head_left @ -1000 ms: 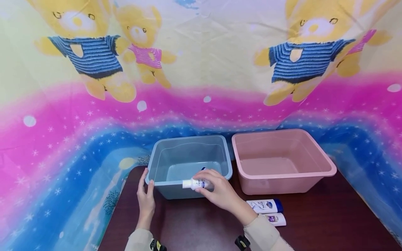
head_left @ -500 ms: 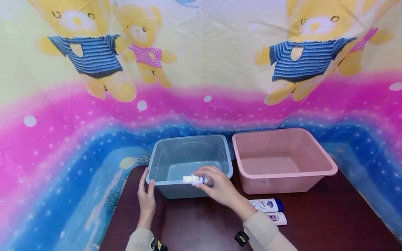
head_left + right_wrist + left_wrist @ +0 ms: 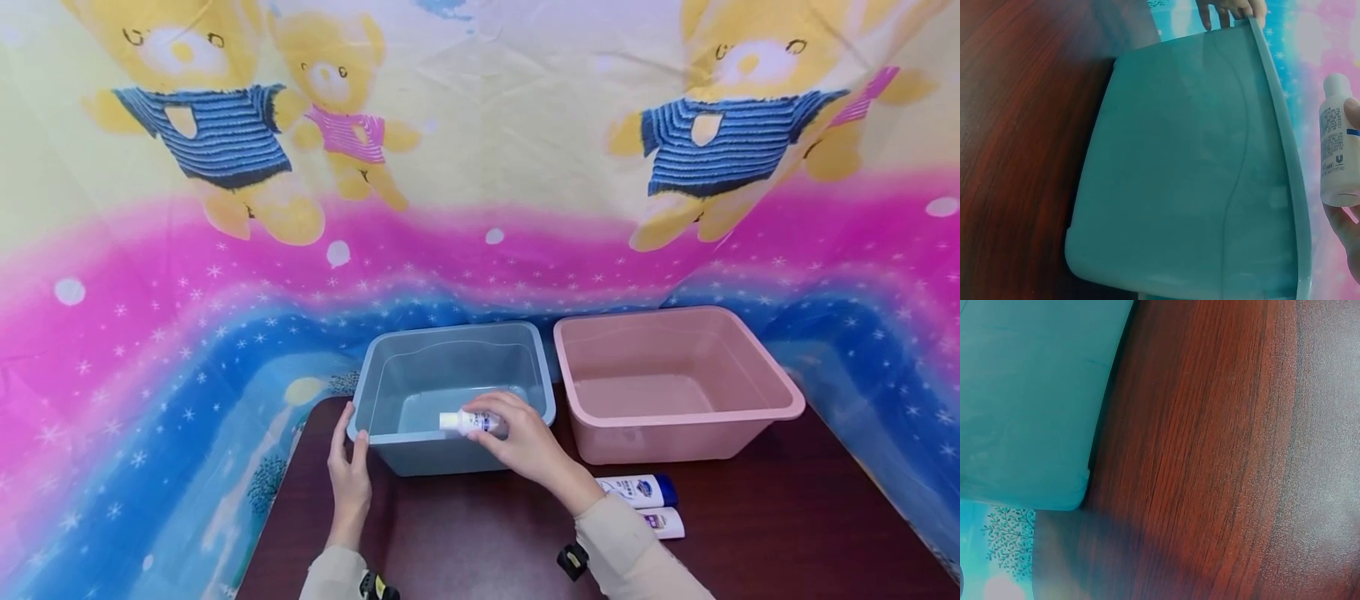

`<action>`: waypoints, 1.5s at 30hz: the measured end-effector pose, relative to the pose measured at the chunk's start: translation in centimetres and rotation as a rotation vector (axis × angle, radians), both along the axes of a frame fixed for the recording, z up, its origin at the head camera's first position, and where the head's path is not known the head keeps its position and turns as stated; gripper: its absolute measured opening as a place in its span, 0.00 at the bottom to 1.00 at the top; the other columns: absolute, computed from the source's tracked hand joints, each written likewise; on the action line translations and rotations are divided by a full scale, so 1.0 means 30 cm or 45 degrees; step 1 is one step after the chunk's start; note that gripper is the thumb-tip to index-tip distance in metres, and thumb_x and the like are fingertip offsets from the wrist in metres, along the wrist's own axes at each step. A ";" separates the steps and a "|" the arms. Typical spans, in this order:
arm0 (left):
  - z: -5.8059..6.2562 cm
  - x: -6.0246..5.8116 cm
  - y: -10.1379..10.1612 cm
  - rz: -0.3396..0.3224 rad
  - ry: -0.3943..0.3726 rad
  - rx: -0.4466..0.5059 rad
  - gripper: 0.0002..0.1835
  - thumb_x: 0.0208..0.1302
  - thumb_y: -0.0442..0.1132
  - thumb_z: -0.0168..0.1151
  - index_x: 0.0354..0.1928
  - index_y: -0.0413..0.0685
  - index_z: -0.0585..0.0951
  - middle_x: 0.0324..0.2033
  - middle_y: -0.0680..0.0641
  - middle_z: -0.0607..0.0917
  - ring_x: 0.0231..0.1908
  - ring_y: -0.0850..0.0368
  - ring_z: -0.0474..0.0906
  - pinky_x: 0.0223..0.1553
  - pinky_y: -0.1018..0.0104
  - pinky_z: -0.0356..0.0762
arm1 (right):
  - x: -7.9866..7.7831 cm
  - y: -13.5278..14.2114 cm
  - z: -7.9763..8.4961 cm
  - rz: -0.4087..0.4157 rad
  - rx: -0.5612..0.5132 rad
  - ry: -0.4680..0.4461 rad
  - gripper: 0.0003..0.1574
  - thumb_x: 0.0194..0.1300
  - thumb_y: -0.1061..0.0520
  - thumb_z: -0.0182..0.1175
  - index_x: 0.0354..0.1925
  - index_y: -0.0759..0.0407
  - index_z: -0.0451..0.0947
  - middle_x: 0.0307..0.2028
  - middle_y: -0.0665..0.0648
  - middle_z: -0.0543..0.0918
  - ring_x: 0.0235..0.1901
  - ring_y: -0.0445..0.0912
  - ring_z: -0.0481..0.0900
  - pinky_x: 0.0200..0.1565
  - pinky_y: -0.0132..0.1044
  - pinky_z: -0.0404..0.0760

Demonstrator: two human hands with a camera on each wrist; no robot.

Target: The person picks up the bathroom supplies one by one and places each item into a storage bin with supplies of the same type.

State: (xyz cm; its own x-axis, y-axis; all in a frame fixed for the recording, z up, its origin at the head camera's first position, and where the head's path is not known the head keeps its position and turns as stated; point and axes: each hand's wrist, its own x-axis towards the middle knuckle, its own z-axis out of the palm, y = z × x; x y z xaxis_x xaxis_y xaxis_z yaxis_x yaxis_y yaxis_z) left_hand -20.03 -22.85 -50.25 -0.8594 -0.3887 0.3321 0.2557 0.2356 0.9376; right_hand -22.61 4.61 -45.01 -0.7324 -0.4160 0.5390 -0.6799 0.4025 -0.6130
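My right hand [image 3: 517,437] pinches a small white bottle [image 3: 468,422] between thumb and fingers, its white cap pointing left. The bottle lies sideways above the front rim of the blue basin [image 3: 450,457]. In the right wrist view the same white bottle [image 3: 1335,150] shows a printed label with a blue stripe, beyond the basin's rim. My left hand [image 3: 350,475] holds the basin's front left corner, thumb at the front and fingers along the left side. The right wrist view also catches left-hand fingers [image 3: 1233,12] at the rim. The left wrist view has no hand, only the basin's wall [image 3: 1029,400].
A pink basin [image 3: 667,437] stands right of the blue one. On the dark wooden table [image 3: 465,542], a white bottle with a blue cap [image 3: 645,491] and another white bottle with a purple label [image 3: 666,523] lie by my right forearm, partly hidden. A bear-print cloth [image 3: 480,167] hangs behind.
My right hand and the white bottle have risen slightly. A dark blue bit seen above the right fingers a second ago is out of sight. My left hand stays at the corner.
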 end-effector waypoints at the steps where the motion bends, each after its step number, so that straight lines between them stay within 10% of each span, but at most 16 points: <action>1: 0.000 0.000 0.000 -0.001 -0.002 0.001 0.27 0.74 0.31 0.51 0.73 0.39 0.64 0.71 0.42 0.65 0.71 0.44 0.57 0.62 0.71 0.60 | -0.003 0.001 -0.002 -0.003 0.002 -0.003 0.22 0.58 0.56 0.73 0.53 0.50 0.83 0.52 0.48 0.82 0.54 0.44 0.76 0.50 0.40 0.79; 7: 0.003 0.001 0.001 -0.006 -0.004 0.012 0.27 0.74 0.31 0.51 0.73 0.39 0.64 0.71 0.42 0.65 0.71 0.44 0.56 0.68 0.50 0.57 | -0.016 0.007 -0.011 -0.024 0.016 -0.020 0.23 0.58 0.57 0.73 0.53 0.50 0.83 0.52 0.49 0.82 0.54 0.44 0.77 0.51 0.42 0.79; 14: -0.050 -0.026 -0.020 -0.003 0.016 0.027 0.27 0.74 0.32 0.51 0.73 0.42 0.64 0.72 0.42 0.65 0.72 0.46 0.56 0.68 0.57 0.57 | -0.033 0.010 -0.020 -0.060 0.024 -0.053 0.22 0.58 0.57 0.73 0.52 0.49 0.84 0.52 0.48 0.82 0.54 0.44 0.77 0.51 0.43 0.79; 22: -0.108 -0.052 -0.041 0.006 0.032 0.022 0.28 0.74 0.34 0.52 0.74 0.49 0.64 0.72 0.46 0.65 0.72 0.47 0.55 0.68 0.37 0.50 | -0.049 0.013 -0.024 -0.073 0.041 -0.077 0.22 0.59 0.56 0.72 0.52 0.48 0.83 0.51 0.47 0.82 0.53 0.44 0.77 0.50 0.42 0.79; 31: 0.003 0.002 0.000 0.001 -0.024 0.002 0.27 0.74 0.32 0.51 0.73 0.39 0.63 0.71 0.41 0.65 0.71 0.44 0.56 0.67 0.63 0.57 | -0.061 0.017 -0.027 -0.071 0.030 -0.086 0.22 0.58 0.57 0.73 0.52 0.49 0.84 0.51 0.47 0.82 0.52 0.43 0.77 0.49 0.41 0.79; 37: -0.074 -0.037 -0.028 -0.001 0.014 0.028 0.27 0.74 0.32 0.51 0.73 0.41 0.63 0.72 0.42 0.65 0.72 0.44 0.55 0.69 0.42 0.51 | -0.071 0.018 -0.025 -0.073 0.031 -0.099 0.22 0.59 0.57 0.72 0.52 0.50 0.83 0.51 0.48 0.82 0.52 0.43 0.77 0.48 0.41 0.80; 45: -0.110 -0.056 -0.042 0.016 0.024 0.020 0.27 0.75 0.36 0.52 0.74 0.50 0.64 0.72 0.48 0.66 0.72 0.52 0.56 0.69 0.42 0.53 | -0.087 0.018 -0.029 -0.079 0.035 -0.121 0.22 0.59 0.56 0.72 0.53 0.49 0.83 0.51 0.47 0.82 0.52 0.42 0.77 0.47 0.39 0.80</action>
